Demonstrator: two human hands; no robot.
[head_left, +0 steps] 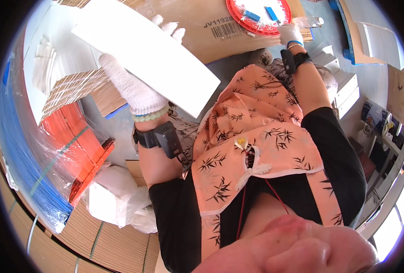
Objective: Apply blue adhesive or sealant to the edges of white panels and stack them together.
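**Handling and Grip Points**

I observe the long, plain white, rectangular panel (154, 57) raised at the left, in view partly in front of the brown cardboard table (195, 43). The white-gloved left hand (131, 88) is clamped across its width, thumb at one long edge, fingertips at the other. I judge it light, stiff, somewhat slippery; corners may dent. Grip both long edges near mid-length. The white-gloved right hand (290, 35) sits beside the red round tray (235, 19); its finger closure I cannot tell.
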